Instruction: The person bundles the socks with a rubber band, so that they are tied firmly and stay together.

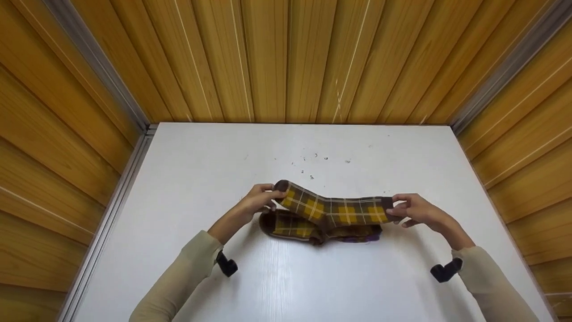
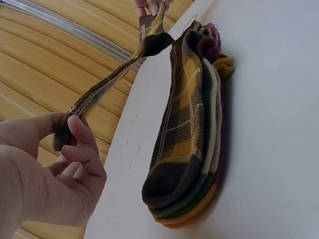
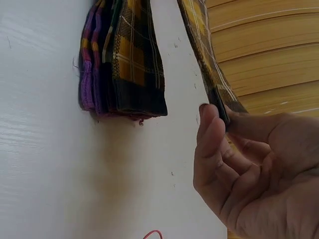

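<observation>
A yellow and brown plaid sock [image 1: 337, 210] is stretched sideways between both hands, raised above the table. My left hand [image 1: 257, 201] pinches its dark toe between thumb and fingers. At the other end, my right hand [image 1: 418, 209] pinches the dark cuff. Below it lies a stack of socks [image 1: 290, 226], with a matching plaid sock [image 2: 187, 114] on top. Green, orange and purple edges of the lower socks show in the left wrist view. Purple striped cuffs [image 3: 87, 84] stick out at the stack's side in the right wrist view.
The white table [image 1: 201, 152] has small dark specks [image 1: 311, 176] beyond the socks. Yellow wood-look panels [image 1: 286, 58] rise at the back and both sides. A bit of red thread [image 3: 153, 233] lies on the table in the right wrist view.
</observation>
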Demonstrator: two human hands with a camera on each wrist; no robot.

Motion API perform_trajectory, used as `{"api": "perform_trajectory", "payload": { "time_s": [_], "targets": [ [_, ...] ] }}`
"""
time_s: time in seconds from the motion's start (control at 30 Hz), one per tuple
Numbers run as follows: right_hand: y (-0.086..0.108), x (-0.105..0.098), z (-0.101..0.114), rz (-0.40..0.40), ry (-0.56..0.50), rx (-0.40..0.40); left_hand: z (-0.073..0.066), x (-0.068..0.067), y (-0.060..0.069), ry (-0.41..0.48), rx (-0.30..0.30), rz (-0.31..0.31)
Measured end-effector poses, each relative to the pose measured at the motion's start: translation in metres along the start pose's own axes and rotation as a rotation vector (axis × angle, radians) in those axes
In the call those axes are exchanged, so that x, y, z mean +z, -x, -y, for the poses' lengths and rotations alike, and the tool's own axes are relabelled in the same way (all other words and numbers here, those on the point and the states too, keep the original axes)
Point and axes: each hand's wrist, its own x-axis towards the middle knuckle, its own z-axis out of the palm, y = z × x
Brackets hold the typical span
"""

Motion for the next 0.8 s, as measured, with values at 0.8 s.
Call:
{"api": "perform_trajectory", "payload": {
  "time_s": [0.8],
  "targets": [
    [-0.019,0.043,-0.035,-0.202,0.258,-0.407,0.062,-0.013,0.032,-0.498,0.260,-0.193]
  ]
}}
